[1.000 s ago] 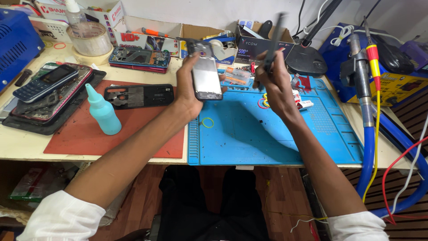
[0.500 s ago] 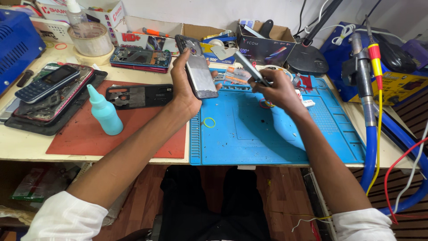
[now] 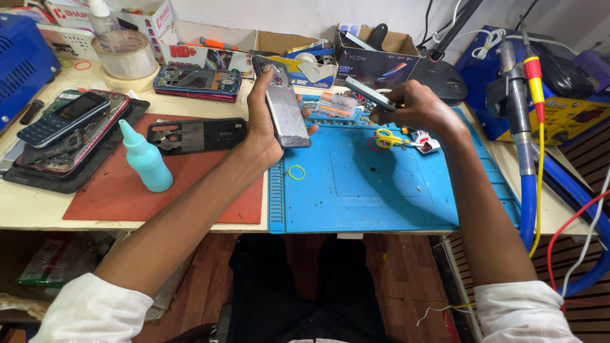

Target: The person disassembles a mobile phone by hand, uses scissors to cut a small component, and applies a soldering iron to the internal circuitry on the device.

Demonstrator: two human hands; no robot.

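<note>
My left hand (image 3: 267, 130) grips an opened phone body (image 3: 284, 109), fingers wrapped round its edges, bare metal inside facing me, held tilted above the blue work mat (image 3: 381, 184). My right hand (image 3: 416, 108) pinches a thin flat dark part (image 3: 372, 94) between thumb and fingertips, raised over the far edge of the mat; can't tell exactly what the part is. The two hands are apart, the part not touching the phone body.

Just below my left hand, a small yellow rubber band (image 3: 296, 172) lies on the mat. Under my right hand sit yellow-handled scissors (image 3: 384, 138). Between the hands, further from me, a clear plastic parts box (image 3: 337, 105).

Left of my left hand: a black phone back cover (image 3: 197, 135) on a red mat (image 3: 114, 190), and a teal squeeze bottle (image 3: 145, 159) upright on that mat. Beyond that, a keypad phone (image 3: 62, 117) resting on a stack of phones in a black tray (image 3: 38, 181). Behind my left hand, another opened phone frame (image 3: 198, 81) and a tape roll (image 3: 124, 58).

Right of my right hand, near the surface edge, a soldering tool with blue hose (image 3: 527, 190). Cardboard boxes (image 3: 375, 60) stand at the back.
</note>
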